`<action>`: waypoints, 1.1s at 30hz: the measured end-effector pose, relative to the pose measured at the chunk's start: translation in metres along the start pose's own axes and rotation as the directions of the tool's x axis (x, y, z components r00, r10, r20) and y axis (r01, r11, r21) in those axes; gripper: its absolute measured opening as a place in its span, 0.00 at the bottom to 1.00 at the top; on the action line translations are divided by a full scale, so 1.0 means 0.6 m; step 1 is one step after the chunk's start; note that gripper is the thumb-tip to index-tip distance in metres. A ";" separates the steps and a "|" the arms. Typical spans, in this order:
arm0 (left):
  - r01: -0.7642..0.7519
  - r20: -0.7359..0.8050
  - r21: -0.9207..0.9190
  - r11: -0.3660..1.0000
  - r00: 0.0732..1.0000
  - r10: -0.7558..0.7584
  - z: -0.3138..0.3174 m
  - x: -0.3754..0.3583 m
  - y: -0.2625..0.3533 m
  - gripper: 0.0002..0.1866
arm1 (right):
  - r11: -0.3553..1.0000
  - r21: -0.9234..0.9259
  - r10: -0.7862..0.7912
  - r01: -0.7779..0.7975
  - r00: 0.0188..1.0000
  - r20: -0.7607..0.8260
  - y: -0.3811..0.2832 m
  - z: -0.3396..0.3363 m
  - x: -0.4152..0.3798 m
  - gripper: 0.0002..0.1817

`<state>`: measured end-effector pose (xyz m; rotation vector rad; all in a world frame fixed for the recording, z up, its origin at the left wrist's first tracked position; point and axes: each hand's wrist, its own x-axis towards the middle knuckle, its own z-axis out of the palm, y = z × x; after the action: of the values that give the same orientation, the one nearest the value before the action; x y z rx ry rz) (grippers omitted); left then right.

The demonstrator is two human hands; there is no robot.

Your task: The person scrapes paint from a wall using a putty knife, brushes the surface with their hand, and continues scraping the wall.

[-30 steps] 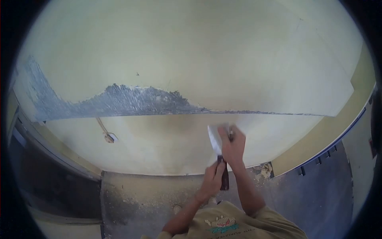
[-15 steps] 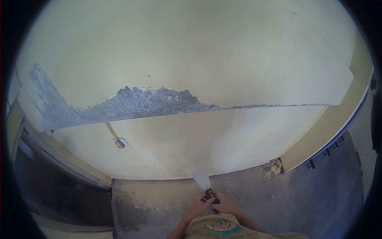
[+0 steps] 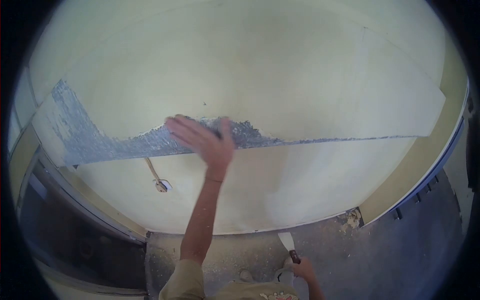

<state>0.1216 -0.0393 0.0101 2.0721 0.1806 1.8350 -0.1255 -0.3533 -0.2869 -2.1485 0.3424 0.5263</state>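
Observation:
My left hand (image 3: 207,142) is stretched out at the wall (image 3: 280,85), fingers extended and thumb spread. It overlaps the grey scraped patch (image 3: 115,147) where the cream coating is gone. Down at my right side, my right hand (image 3: 304,269) grips a putty knife (image 3: 287,242) by its dark handle. The pale, flared blade points up and away from me toward the foot of the wall. Ragged coating edges the top of the grey patch, which narrows to a thin strip on the right.
An outlet (image 3: 161,186) with a conduit sits on the lower wall. A dark doorway (image 3: 75,225) is at the left. Crumbs and dust lie on the floor (image 3: 230,255) along the wall base, with broken material (image 3: 354,218) in the right corner.
My left hand has left the putty knife and reached up to the grey patch. My right hand has moved right and down with the knife.

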 end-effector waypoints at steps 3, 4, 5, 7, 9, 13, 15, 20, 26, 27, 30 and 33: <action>-0.163 0.321 -0.131 0.978 0.926 0.197 0.044 -0.080 0.086 0.53 | 0.999 0.014 -0.045 0.046 0.997 -0.062 0.044 0.007 0.010 0.16; -0.180 0.400 -0.218 0.959 0.880 0.256 0.044 -0.108 0.122 0.49 | 1.000 -0.019 -0.023 0.022 0.998 -0.052 0.054 0.006 0.012 0.15; -0.307 0.448 -0.307 0.901 0.788 0.422 0.038 -0.122 0.139 0.46 | 0.998 -0.055 -0.002 0.000 0.999 -0.042 0.047 -0.003 0.010 0.15; -0.412 0.479 -0.386 0.825 0.675 0.561 0.035 -0.128 0.138 0.43 | 0.999 -0.049 0.008 -0.009 1.000 -0.017 0.031 -0.023 0.002 0.14; -0.284 0.527 -0.538 0.793 0.621 0.580 0.029 -0.116 0.119 0.39 | 0.999 -0.030 0.015 -0.014 1.000 0.009 0.039 -0.031 0.010 0.13; -0.340 0.495 -0.107 0.934 0.797 0.346 -0.013 -0.072 0.040 0.38 | 0.993 0.088 0.080 -0.076 0.996 -0.042 0.084 -0.034 0.027 0.16; -0.294 0.417 0.005 0.956 0.870 0.265 -0.033 -0.041 -0.010 0.41 | 0.994 0.067 0.093 -0.090 0.995 -0.047 0.080 -0.037 0.018 0.16; -0.185 0.267 0.109 0.977 0.952 0.150 -0.078 0.015 -0.098 0.44 | 0.997 0.001 0.071 -0.071 0.997 0.021 0.021 -0.052 -0.012 0.17; -0.029 0.154 0.053 0.998 0.988 0.021 -0.075 0.019 -0.104 0.45 | 0.994 -0.107 0.034 -0.033 0.999 0.004 0.061 -0.025 0.044 0.20; -0.065 0.154 0.035 0.997 0.986 0.059 -0.068 0.012 -0.090 0.46 | 0.994 -0.100 0.041 -0.040 0.999 0.002 0.044 -0.027 0.037 0.20; -0.185 0.260 -0.064 0.981 0.946 0.195 -0.053 -0.009 -0.040 0.49 | 0.994 0.006 0.110 -0.110 0.992 0.061 -0.003 -0.032 0.013 0.19; -0.223 0.329 -0.078 0.972 0.914 0.236 -0.049 -0.018 0.003 0.49 | 0.994 -0.035 0.108 -0.106 0.994 0.031 -0.023 -0.037 0.000 0.15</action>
<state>0.0912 -0.0388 0.0034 2.4242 -0.1963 1.5525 -0.1143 -0.3634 -0.2657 -2.1598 0.4352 0.6313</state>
